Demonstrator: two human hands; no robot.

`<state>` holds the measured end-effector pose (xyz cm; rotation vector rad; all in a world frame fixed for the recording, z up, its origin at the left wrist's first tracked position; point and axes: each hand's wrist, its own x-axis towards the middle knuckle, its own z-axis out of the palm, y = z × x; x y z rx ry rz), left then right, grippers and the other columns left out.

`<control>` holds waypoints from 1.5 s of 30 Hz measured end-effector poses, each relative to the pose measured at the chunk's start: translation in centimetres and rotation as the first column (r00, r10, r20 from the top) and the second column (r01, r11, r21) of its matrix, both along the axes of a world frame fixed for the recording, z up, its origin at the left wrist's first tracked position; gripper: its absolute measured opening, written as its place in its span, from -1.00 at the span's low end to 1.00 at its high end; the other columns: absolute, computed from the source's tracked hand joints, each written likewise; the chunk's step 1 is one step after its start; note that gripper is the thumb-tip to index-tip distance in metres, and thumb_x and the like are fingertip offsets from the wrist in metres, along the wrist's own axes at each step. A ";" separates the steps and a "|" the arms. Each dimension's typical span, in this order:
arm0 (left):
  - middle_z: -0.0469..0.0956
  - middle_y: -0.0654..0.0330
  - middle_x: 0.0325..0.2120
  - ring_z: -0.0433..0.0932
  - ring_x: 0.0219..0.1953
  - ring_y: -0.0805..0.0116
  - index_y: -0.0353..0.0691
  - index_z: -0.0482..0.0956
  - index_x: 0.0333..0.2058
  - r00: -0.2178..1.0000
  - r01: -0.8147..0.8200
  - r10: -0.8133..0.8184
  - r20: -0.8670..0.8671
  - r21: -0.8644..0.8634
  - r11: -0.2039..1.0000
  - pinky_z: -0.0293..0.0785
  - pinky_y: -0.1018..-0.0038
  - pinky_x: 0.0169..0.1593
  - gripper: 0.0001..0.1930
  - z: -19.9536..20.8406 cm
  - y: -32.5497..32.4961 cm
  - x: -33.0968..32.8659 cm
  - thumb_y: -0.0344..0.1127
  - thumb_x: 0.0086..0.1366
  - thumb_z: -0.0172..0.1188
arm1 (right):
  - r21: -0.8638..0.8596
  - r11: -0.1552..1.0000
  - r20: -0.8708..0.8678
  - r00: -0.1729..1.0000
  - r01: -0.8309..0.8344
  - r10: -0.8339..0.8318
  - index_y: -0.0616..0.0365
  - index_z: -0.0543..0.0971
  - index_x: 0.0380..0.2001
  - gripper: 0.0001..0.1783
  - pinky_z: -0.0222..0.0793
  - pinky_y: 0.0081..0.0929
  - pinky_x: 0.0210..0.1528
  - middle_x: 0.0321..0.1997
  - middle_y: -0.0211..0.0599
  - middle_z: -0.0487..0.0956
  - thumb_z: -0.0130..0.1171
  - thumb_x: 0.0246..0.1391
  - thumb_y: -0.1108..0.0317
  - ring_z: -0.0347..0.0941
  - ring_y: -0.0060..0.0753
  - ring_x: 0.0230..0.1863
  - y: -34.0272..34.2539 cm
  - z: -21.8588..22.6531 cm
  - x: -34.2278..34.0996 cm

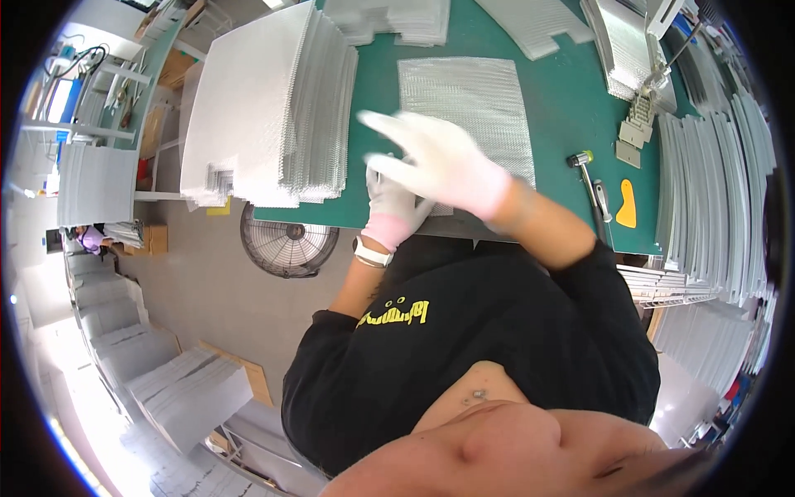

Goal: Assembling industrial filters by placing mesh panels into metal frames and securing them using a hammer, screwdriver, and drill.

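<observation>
My right hand (447, 161), in a white glove with a pink cuff, is raised over the near left part of a silvery ribbed sheet (476, 91). Its fingers are spread and slightly blurred, with nothing in them. Below it, at the bench's front edge, is my left hand (389, 203), gloved the same way. The left thumb stands apart from the fingers, whose tips are partly hidden by the right hand. The sheet lies flat on the green bench top (571, 108). Close to the left hand stands a tall stack of notched white sheets (248, 108).
More sheets (389, 21) lie at the far edge, others (538, 25) farther right. A hammer (584, 170), a grey-handled tool (603, 200) and a yellow scraper (627, 204) lie right. Metal plates (633, 132) and upright panels (712, 199) are beyond. A floor fan (290, 240) stands left.
</observation>
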<state>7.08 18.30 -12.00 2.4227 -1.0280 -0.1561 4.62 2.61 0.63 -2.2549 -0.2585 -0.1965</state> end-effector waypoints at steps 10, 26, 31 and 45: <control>0.34 -0.17 0.20 0.28 0.29 -0.21 -0.34 0.38 0.20 0.959 -0.105 0.195 0.207 -0.381 0.919 0.11 -0.09 0.39 -0.33 1.7 4.4 -1.5 -0.21 0.14 0.35 | 0.340 0.924 0.340 0.939 -0.174 0.052 0.27 0.48 0.21 -0.39 0.55 -0.29 -0.18 -0.29 0.02 0.67 0.31 0.14 0.23 0.64 -0.09 -0.29 7.0 3.1 9.3; 0.53 -0.10 0.08 0.63 -0.02 0.28 -0.40 0.16 0.37 0.609 -0.562 -0.218 -0.763 -0.608 0.561 0.58 0.45 0.04 -0.31 9.6 4.6 -1.5 -0.51 0.33 0.26 | 0.116 0.964 0.419 0.868 0.241 -0.268 0.23 0.54 0.12 -0.43 0.45 -0.40 -0.30 -0.40 -0.25 0.61 0.25 -0.05 0.69 0.53 -0.30 -0.41 -10.1 -6.6 -15.6; 0.59 0.18 -0.20 0.49 -0.31 0.61 -0.42 0.29 0.32 0.806 -0.473 0.036 -0.590 -0.606 0.640 0.49 0.66 -0.22 -0.36 4.8 1.0 -1.7 -0.58 0.27 0.25 | 0.178 0.828 0.205 0.804 0.531 -0.559 0.34 0.64 -0.07 -0.65 0.47 -0.55 -0.27 -0.20 -0.10 0.67 0.31 0.00 0.62 0.57 -0.43 -0.35 -9.5 -8.0 -16.2; 0.68 0.09 -0.27 0.66 -0.31 0.27 -0.40 0.26 0.33 0.922 -0.340 0.333 -0.200 -0.003 0.940 0.57 0.39 -0.13 -0.24 0.6 -0.8 -1.4 -0.26 0.21 0.32 | 0.072 0.798 -0.088 0.801 0.598 -0.592 0.22 0.65 -0.05 -0.68 0.54 -0.40 -0.12 -0.10 -0.09 0.65 0.23 0.08 0.48 0.62 -0.16 -0.20 -10.6 -12.3 -15.5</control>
